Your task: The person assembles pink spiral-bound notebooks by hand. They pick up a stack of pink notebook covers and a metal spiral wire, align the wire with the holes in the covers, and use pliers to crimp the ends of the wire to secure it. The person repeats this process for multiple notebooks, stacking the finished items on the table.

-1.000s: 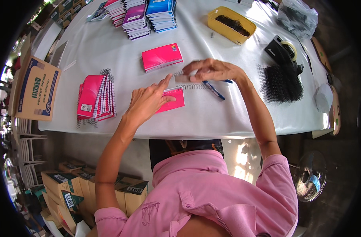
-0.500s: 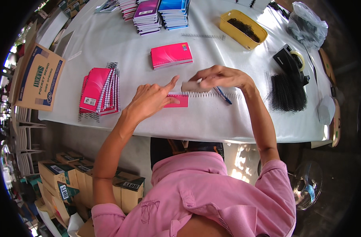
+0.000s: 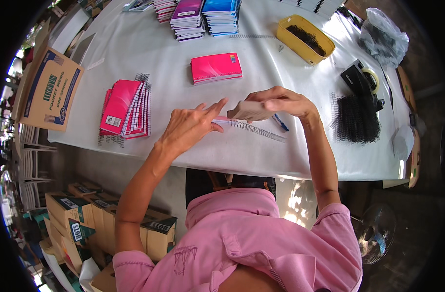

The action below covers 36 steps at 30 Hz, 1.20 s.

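My left hand (image 3: 188, 125) is pinched on a small notebook, its index finger stretched out toward the right. Only a strip of the notebook (image 3: 224, 119) shows, pink and white at the edge. Out of that edge runs a thin dark spiral wire (image 3: 259, 131), its free end sloping down to the right over the cloth. Just above the wire my right hand (image 3: 283, 103) is closed on a grey-brown flat block (image 3: 250, 111), whose material I cannot make out. Behind that hand lies a blue pen (image 3: 281, 122), partly hidden.
A pink notebook stack (image 3: 216, 68) lies ahead; spiral-bound pink notebooks (image 3: 122, 109) fan out at left. Purple (image 3: 187, 19) and blue stacks (image 3: 221, 17) stand farther back. At right are a yellow tub (image 3: 305, 39) of coils, a black tape dispenser (image 3: 359, 80) and piled black spirals (image 3: 357, 119).
The block in my right hand has tilted and its broad face shows more. The wire's free end has swung down toward me. The notebook's pink cover has tipped out of sight.
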### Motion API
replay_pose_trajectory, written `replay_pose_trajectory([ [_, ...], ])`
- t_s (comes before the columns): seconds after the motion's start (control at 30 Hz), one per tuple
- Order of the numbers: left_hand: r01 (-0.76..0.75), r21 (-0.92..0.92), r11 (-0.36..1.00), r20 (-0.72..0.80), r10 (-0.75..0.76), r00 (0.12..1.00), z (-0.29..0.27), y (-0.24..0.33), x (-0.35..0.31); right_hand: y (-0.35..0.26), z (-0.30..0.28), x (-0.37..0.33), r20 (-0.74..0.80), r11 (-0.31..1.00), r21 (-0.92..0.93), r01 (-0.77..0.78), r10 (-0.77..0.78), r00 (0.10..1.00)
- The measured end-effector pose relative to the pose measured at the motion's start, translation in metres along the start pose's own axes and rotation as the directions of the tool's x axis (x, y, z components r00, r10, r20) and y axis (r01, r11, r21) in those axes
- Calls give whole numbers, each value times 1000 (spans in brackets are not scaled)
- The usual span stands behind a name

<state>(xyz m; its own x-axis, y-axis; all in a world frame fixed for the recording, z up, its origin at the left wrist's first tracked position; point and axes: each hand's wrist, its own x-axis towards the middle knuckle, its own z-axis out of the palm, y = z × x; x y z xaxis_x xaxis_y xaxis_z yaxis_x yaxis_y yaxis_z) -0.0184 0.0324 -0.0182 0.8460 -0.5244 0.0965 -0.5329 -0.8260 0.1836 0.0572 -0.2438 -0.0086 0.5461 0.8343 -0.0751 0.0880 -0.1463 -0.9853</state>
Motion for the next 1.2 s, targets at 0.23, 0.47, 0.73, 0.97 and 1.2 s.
replay_pose_trajectory([
  [0.23, -13, -62, 998, 14, 14, 1000, 2, -25, 23, 13, -12, 5, -111, 991, 132, 30, -15, 994],
  [0.47, -5, -14, 1000, 22, 5, 1000, -4, -28, 43, 11, -18, 16, -157, 996, -6, -85, 83, 984],
  [0.73, 104, -39, 994, 36, -102, 994, -10, -34, 42, 18, -27, 35, -161, 989, -77, -127, 113, 980],
  [0.97, 74, -264, 962, -133, -112, 985, 2, -46, 39, 19, -17, 44, -231, 987, 114, -116, 140, 963],
  [1.2, -52, -589, 806, -400, -235, 886, 29, -42, 39, 17, -21, 50, -279, 961, -80, -264, 233, 932],
])
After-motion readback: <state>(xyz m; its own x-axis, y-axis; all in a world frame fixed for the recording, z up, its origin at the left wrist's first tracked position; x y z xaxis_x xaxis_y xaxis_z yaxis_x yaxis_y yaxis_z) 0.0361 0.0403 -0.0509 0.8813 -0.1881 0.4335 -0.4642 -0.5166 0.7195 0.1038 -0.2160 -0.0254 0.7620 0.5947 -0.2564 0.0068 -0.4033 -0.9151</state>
